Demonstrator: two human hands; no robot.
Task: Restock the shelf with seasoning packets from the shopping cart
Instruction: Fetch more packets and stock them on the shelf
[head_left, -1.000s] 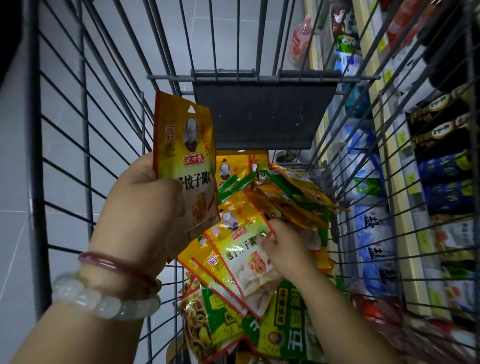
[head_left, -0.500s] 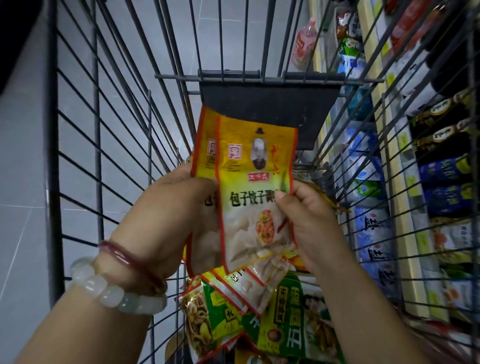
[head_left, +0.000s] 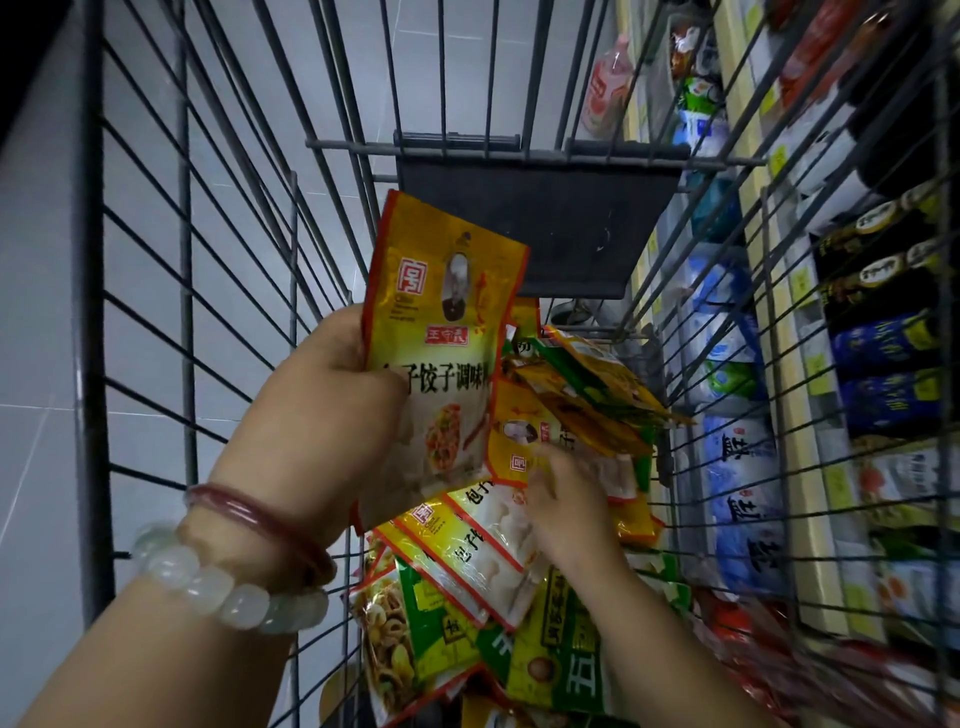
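Observation:
My left hand (head_left: 332, 415) grips a small stack of yellow seasoning packets (head_left: 441, 332) upright above the shopping cart (head_left: 239, 332), thumb across the front one. My right hand (head_left: 571, 499) is down in the cart, blurred by motion. Its fingers are stretched onto a yellow packet (head_left: 519, 441) on top of the pile of seasoning packets (head_left: 467, 551). The pile holds several yellow and green packets, partly hidden by both hands.
The cart's wire walls stand close on the left, front and right, with a dark flap (head_left: 540, 218) at the far end. Through the right wall I see the shelf (head_left: 815, 519) with white-blue salt bags (head_left: 743, 493) and dark bottles (head_left: 883, 291). Grey floor tiles lie to the left.
My right hand lifted a yellow packet from the pile and added it to the ones in my left hand. It has since dropped back to the pile. My left hand stays raised.

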